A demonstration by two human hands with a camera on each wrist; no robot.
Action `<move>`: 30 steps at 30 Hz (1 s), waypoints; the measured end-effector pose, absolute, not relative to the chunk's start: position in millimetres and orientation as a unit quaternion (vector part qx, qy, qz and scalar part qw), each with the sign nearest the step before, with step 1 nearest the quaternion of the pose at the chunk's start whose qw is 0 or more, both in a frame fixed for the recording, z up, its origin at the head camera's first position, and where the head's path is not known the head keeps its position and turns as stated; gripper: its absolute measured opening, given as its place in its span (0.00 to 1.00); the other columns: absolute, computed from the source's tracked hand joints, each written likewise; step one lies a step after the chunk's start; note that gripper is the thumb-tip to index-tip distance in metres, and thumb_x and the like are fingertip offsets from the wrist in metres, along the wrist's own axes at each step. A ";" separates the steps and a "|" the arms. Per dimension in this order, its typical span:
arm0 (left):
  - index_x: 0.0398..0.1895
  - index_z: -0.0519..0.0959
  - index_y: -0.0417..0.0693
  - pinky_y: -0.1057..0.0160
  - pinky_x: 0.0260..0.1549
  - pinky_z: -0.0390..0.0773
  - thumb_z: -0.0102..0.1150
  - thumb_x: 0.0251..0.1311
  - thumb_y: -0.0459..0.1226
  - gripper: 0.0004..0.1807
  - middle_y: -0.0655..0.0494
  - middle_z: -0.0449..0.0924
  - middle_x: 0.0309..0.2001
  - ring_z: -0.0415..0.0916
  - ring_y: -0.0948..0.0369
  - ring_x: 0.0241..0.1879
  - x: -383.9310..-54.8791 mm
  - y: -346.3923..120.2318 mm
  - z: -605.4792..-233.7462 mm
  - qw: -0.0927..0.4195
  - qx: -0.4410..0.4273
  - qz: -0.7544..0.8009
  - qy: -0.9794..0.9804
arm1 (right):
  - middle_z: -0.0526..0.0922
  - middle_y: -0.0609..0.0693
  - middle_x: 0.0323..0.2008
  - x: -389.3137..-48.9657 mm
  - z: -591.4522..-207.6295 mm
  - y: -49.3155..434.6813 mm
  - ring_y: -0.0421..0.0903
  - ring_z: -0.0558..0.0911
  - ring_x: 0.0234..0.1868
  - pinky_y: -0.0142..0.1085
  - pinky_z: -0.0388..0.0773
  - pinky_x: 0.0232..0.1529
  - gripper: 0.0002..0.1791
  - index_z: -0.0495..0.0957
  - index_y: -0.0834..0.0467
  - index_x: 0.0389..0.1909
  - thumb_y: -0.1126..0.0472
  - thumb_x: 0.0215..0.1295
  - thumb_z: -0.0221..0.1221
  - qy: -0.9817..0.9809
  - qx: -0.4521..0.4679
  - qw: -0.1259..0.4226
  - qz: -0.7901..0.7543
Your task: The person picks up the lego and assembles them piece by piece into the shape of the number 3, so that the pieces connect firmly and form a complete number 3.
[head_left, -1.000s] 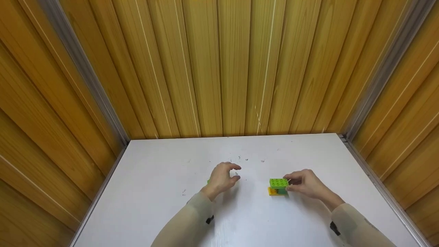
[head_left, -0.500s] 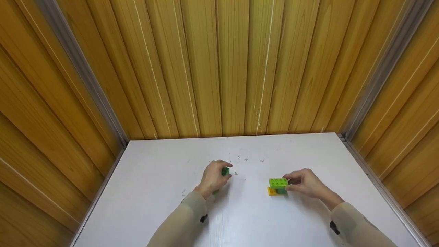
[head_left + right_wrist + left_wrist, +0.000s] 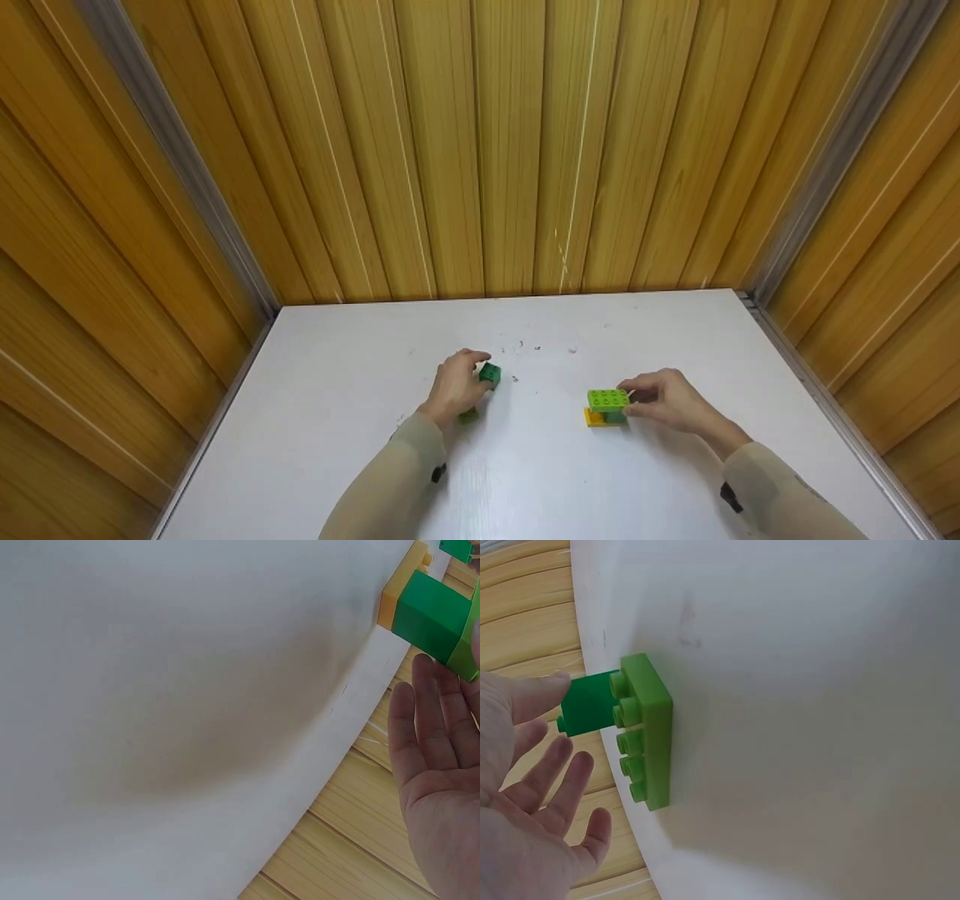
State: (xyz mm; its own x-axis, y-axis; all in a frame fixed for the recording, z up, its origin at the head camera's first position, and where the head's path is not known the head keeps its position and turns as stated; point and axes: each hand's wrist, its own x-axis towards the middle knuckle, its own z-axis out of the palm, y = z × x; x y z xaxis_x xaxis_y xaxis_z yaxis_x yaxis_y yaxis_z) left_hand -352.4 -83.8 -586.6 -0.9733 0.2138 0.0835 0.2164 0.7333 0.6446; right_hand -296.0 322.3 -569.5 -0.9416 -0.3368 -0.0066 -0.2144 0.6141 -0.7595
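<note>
In the head view my left hand (image 3: 455,384) is at a dark green toy building block (image 3: 490,375) standing on the white table. Its thumb tip is at the block's near side and the index finger arches past the far side; the other fingers spread loosely in the left wrist view. A light green studded brick (image 3: 658,727) lies by that hand, partly hidden under it in the head view. My right hand (image 3: 667,401) pinches the right end of a small stack: a light green brick (image 3: 607,398) over a dark green block (image 3: 433,613) on a yellow plate (image 3: 595,418).
The white table (image 3: 540,480) bears dark scuff marks near its middle. Wood-patterned panels (image 3: 510,150) rise behind its far edge and at both sides. Grey metal posts (image 3: 184,150) stand at the corners.
My left hand has shifted left, its fingers now beside the dark green block, which has come into sight along with part of the light green brick. The right hand and its stack have stayed put.
</note>
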 end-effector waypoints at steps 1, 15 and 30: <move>0.72 0.84 0.47 0.44 0.66 0.87 0.76 0.70 0.35 0.28 0.46 0.85 0.70 0.85 0.46 0.66 -353.2 -84.2 -587.6 -0.003 -0.110 -0.349 -0.931 | 0.92 0.64 0.59 -295.9 -569.1 322.1 0.53 0.92 0.53 0.24 0.85 0.49 0.23 0.90 0.64 0.61 0.64 0.66 0.78 0.897 -0.149 0.076 -0.410; 0.73 0.83 0.45 0.39 0.77 0.71 0.77 0.69 0.34 0.30 0.47 0.88 0.67 0.87 0.50 0.59 -359.4 -83.4 -594.2 -0.023 -0.099 -0.351 -0.931 | 0.93 0.62 0.58 -296.7 -569.5 323.2 0.49 0.91 0.52 0.26 0.87 0.49 0.22 0.90 0.62 0.61 0.64 0.67 0.77 0.903 -0.153 0.080 -0.393; 0.63 0.88 0.45 0.37 0.75 0.71 0.75 0.67 0.36 0.21 0.49 0.92 0.59 0.85 0.48 0.59 -361.6 -79.1 -595.7 -0.008 -0.088 -0.356 -0.930 | 0.93 0.64 0.58 -295.4 -568.3 321.6 0.52 0.92 0.52 0.24 0.84 0.47 0.23 0.90 0.65 0.61 0.64 0.66 0.77 0.896 -0.162 0.077 -0.406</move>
